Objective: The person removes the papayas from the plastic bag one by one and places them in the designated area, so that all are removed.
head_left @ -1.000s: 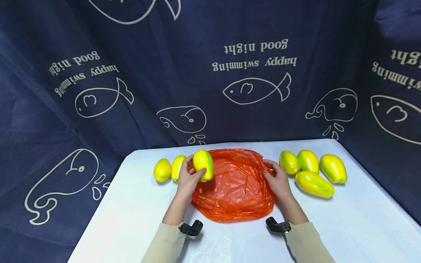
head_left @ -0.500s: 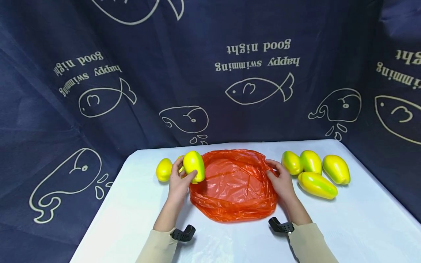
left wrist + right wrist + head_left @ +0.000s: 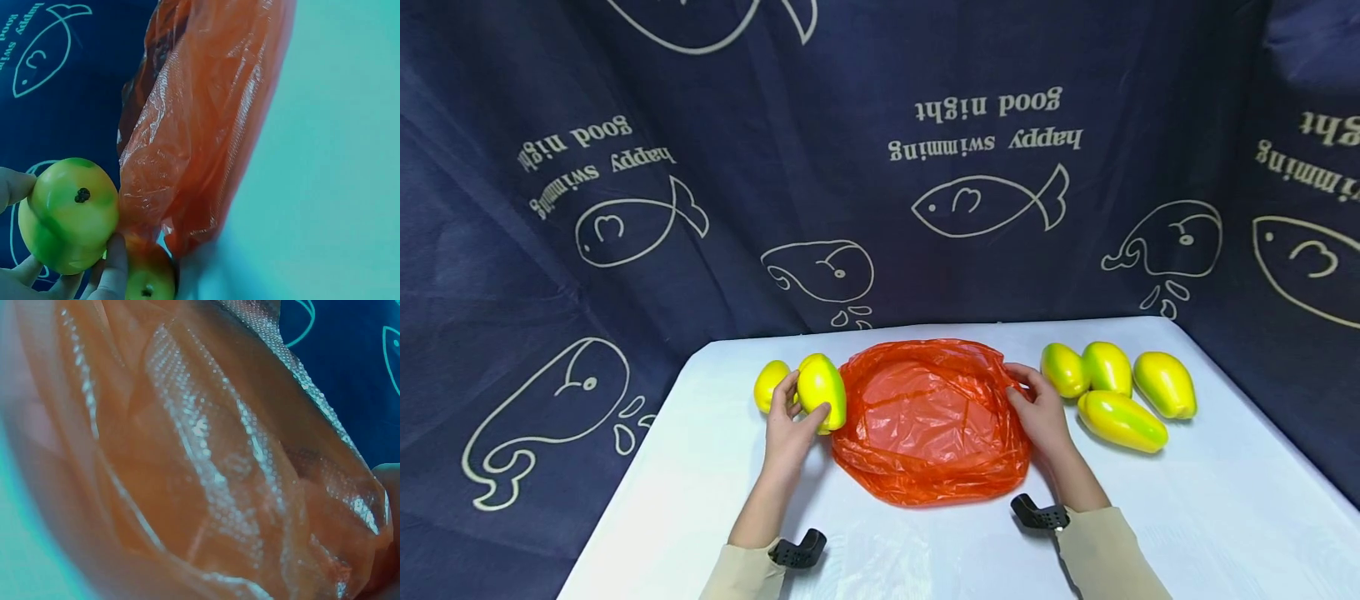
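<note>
In the head view my left hand (image 3: 787, 431) holds a yellow-green papaya (image 3: 822, 392) between thumb and fingers, just left of the red plastic bag (image 3: 925, 417). The bag lies with its mouth spread upward and its crinkled inside showing. My right hand (image 3: 1041, 412) grips the bag's right rim. The left wrist view shows the held papaya (image 3: 69, 215) with its dark end spot facing the camera, and another papaya (image 3: 150, 281) partly hidden below it beside the bag. Bag film (image 3: 206, 456) fills most of the right wrist view, with a fingertip at its right edge.
One more papaya (image 3: 770, 385) lies left of my left hand. Several papayas (image 3: 1122, 421) are grouped right of the bag on the white table (image 3: 925, 550). A dark blue curtain (image 3: 865, 192) hangs behind the table's back edge.
My left hand has moved left and slightly down with the papaya, away from over the bag's left rim to beside it. My right hand stays at the right rim.
</note>
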{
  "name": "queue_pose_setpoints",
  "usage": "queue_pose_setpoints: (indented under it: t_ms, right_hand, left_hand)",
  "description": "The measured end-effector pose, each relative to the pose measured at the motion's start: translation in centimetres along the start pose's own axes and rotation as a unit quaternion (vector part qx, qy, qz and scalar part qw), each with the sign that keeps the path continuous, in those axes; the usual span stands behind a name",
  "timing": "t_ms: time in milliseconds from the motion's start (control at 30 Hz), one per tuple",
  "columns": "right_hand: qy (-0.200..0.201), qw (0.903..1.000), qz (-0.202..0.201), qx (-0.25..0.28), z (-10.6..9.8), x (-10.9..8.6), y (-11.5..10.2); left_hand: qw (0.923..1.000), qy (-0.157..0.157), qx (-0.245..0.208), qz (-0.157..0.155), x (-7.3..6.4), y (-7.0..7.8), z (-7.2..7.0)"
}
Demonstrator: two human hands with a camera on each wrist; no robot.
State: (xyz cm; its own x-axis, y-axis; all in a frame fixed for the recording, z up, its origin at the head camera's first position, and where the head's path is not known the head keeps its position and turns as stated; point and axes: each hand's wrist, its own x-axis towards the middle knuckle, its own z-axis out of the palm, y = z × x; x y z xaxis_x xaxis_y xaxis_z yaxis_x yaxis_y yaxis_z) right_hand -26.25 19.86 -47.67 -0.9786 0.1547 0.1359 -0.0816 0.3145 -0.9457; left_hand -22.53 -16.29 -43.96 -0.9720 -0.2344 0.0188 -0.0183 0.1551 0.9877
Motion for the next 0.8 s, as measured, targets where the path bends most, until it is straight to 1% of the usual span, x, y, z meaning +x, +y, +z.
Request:
queue_pose_setpoints:
  t_ms: [100, 233, 300, 400, 567, 633, 800]
  right_hand:
    - [-0.001, 1.0000, 0.004, 0.001, 0.0, 0.0, 0.0]
    - [-0.004, 0.9998, 0.019, -0.003, 0.1, -0.1, -0.2]
    - [-0.006, 0.9996, 0.027, -0.005, 0.1, -0.1, -0.4]
    - [-0.006, 0.9994, 0.034, -0.001, 0.0, 0.0, -0.4]
    - [-0.004, 0.9995, 0.033, 0.001, 0.0, 0.1, -0.3]
    - [-0.004, 0.9996, 0.029, 0.003, 0.0, 0.1, -0.3]
    - [-0.007, 0.9994, 0.034, 0.003, 0.0, 0.0, -0.3]
  left_hand:
    - [0.9997, 0.000, 0.024, -0.009, -0.2, -0.3, -0.5]
    - [0.9985, -0.005, 0.049, -0.025, -0.4, -0.6, -1.3]
    - [0.9979, -0.006, 0.058, -0.027, -0.5, -0.8, -1.6]
    - [0.9972, -0.005, 0.068, -0.030, -0.7, -1.0, -2.2]
    - [0.9966, 0.002, 0.076, -0.032, -0.9, -1.6, -3.0]
    - [0.9963, 0.003, 0.080, -0.031, -0.9, -1.8, -3.2]
    - [0.9953, 0.010, 0.094, -0.024, -1.0, -2.3, -3.6]
